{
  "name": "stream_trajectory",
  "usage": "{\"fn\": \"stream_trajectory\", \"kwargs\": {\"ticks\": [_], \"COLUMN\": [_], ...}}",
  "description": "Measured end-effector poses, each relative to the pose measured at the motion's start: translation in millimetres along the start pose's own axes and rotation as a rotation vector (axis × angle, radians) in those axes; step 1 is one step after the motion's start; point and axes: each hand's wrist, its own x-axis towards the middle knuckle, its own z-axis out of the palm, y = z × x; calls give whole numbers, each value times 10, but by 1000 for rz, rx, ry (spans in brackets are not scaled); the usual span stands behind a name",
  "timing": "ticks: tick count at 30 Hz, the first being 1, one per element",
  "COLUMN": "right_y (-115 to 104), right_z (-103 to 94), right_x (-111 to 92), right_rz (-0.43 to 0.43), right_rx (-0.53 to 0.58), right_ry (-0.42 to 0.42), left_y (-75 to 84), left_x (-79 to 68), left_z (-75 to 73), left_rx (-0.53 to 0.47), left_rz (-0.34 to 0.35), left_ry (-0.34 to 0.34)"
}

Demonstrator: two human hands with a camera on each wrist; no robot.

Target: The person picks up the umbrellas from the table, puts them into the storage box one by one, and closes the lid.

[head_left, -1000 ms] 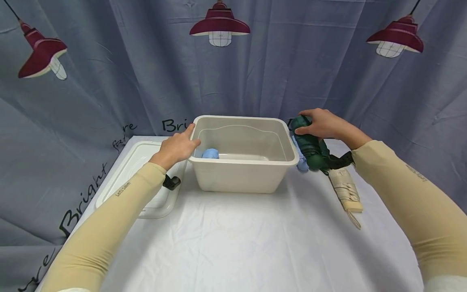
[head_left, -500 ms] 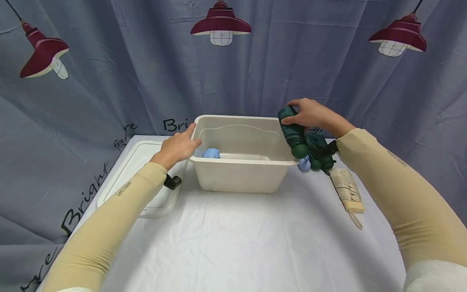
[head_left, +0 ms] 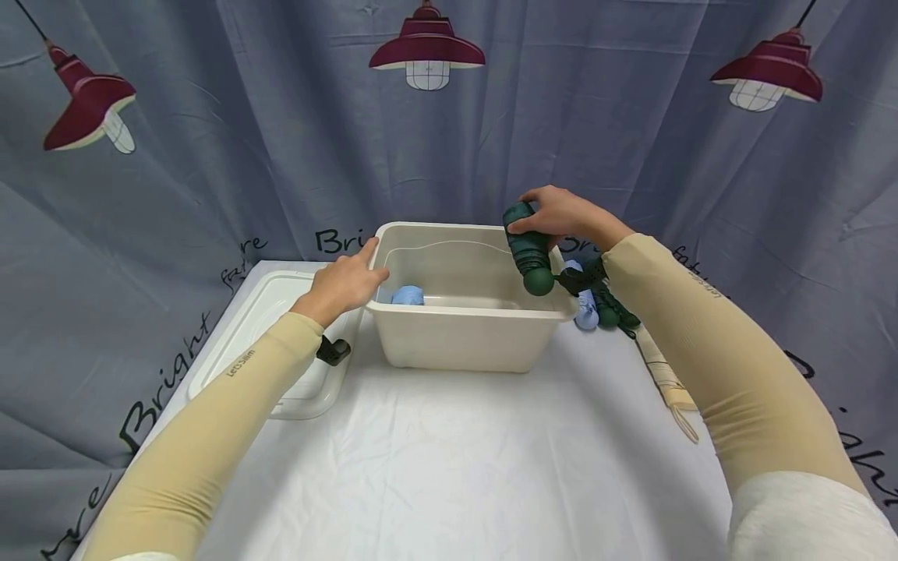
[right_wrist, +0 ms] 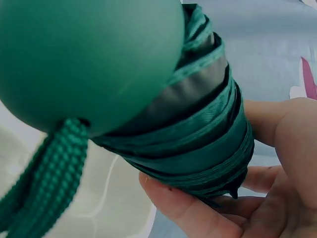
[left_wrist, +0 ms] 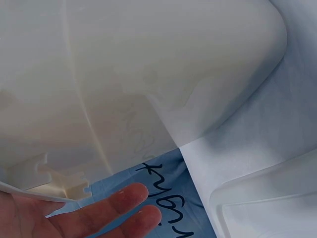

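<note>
A folded dark green umbrella (head_left: 531, 253) is held up by my right hand (head_left: 561, 214) above the right end of a cream plastic storage box (head_left: 456, 339). In the right wrist view, fingers and thumb wrap the far end of the umbrella (right_wrist: 198, 124); its round handle and braided cord face the camera. My left hand (head_left: 341, 282) holds the box's left rim, thumb over the inside. The left wrist view has two fingers (left_wrist: 116, 206) stretched loosely outside the wall. Inside the box, at the left, shows a light blue rounded thing (head_left: 408, 295), partly hidden by the front wall.
Right of the box lie a light blue folded umbrella (head_left: 586, 313), another dark green one (head_left: 612, 308) and a beige one (head_left: 659, 366), partly behind the right sleeve. A white lid (head_left: 302, 397) lies flat on the left. A curtain (head_left: 295, 117) hangs behind the white table (head_left: 449, 460).
My right hand has lifted the green umbrella from the group at the right and carried it left over the box. The left hand stays at the rim.
</note>
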Motion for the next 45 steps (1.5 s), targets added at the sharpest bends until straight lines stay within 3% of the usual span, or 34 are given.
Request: {"fn": "stream_trajectory", "kwargs": {"ticks": [17,32,45], "right_y": [-295,-532,-629], "right_z": [298,583,803], "right_x": [400,662,838], "right_rz": [14,36,54], "right_rx": [123,149,98], "right_ry": [-154,-289,-396], "left_y": [-24,-34,1], "left_x": [1,-10,-16], "left_z": [12,-13,-8], "left_rx": [-13,-12,-15], "left_rz": [3,-2,-4], "left_ry": [13,20,9]}}
